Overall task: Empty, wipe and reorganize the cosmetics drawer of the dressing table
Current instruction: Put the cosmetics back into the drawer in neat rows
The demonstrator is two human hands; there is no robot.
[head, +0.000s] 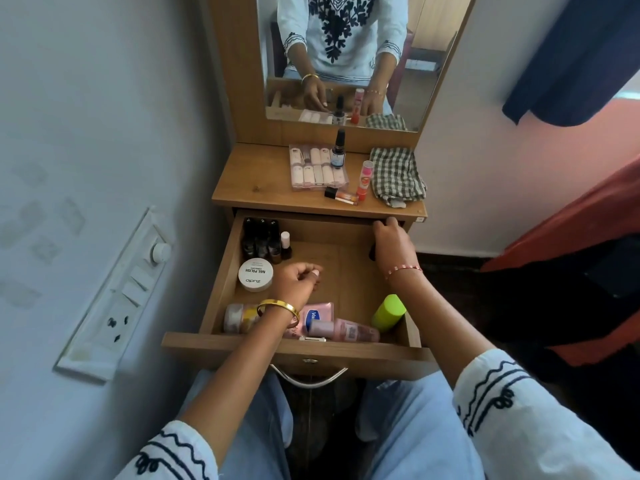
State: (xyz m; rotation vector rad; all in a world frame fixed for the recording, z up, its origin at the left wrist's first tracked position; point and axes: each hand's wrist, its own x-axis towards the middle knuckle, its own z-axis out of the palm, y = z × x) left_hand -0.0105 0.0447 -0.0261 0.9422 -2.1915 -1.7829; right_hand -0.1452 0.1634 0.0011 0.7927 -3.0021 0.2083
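The dressing table (242, 188) stands against the wall with its mirror (408, 81) above the top surface. The drawer (291, 351) is pulled out fully toward the person. On the tabletop lie a checked cloth (396, 176), a clear case of pale tubes (317, 168), a dark dropper bottle (338, 148) standing upright just beside the case, an upright orange tube (364, 180) and a small vial (341, 196) lying flat.

Inside the drawer, dark bottles (261, 239) stand in the far left corner, with a white nail polish remover tub (255, 274) in front of them. Along the front wall lie a jar (237, 318), a pink lotion tube (317, 317), a pink bottle (343, 330) and a green-capped container (388, 311).

The left hand (298, 280) hovers over the drawer floor, fingers loosely curled, holding nothing. The right hand (393, 242) reaches to the far right corner; whether its hidden fingertips grip anything cannot be determined.
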